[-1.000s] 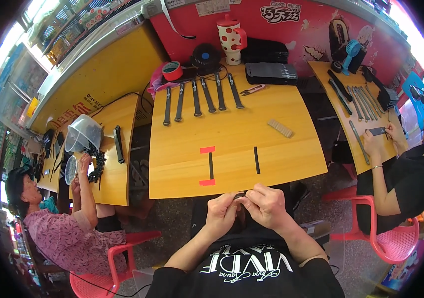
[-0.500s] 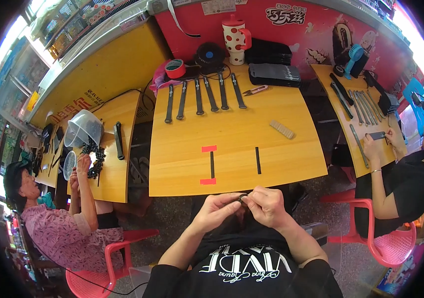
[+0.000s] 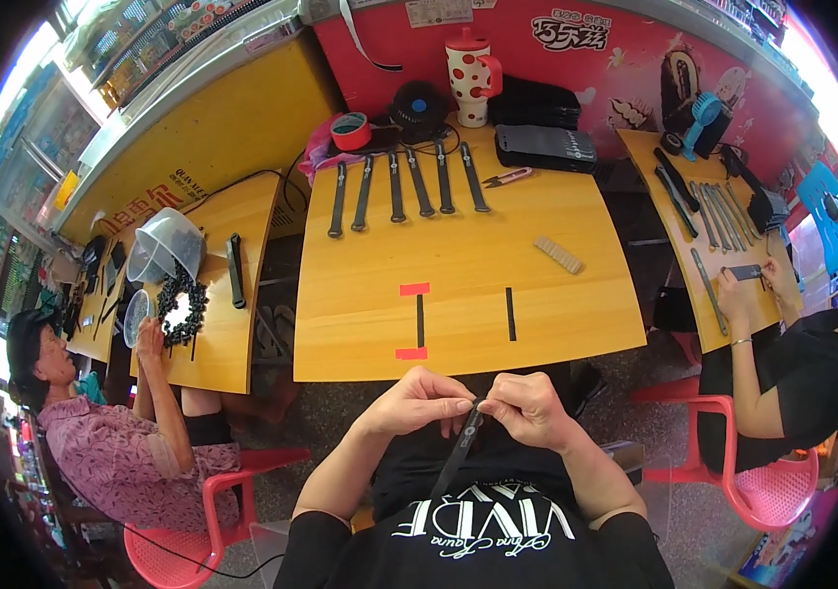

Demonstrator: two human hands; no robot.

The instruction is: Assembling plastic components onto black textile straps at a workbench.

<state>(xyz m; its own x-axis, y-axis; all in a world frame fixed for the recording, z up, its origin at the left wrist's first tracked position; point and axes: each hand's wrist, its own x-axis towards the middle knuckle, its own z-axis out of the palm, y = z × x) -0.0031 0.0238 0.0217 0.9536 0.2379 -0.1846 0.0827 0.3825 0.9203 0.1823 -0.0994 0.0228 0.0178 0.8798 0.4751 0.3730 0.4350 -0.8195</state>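
Note:
A black strap (image 3: 457,454) with a small white print hangs slanting down in front of my shirt. Its upper end is pinched by the fingers and thumb of my right hand (image 3: 529,408). My left hand (image 3: 423,401) meets it there, its thumb and fingertips closed on the same end. Both hands are just off the near edge of the yellow wooden table (image 3: 547,346). Ahead of them, two thin black strips lie on the tabletop; the left strip (image 3: 420,322) runs between two pieces of red tape (image 3: 415,290).
Several finished-looking black straps (image 3: 396,188) lie in a row farther back, beside thread snips (image 3: 508,178). A ribbed beige block (image 3: 558,254), a spotted tumbler (image 3: 468,80), a tape roll (image 3: 350,132) and a black stack (image 3: 545,147) are also there. People work at tables on both sides.
The strap has swung into view below my hands, hanging toward my shirt. My left hand has shifted slightly up. At the left, the co-worker's hands have moved toward the clear container.

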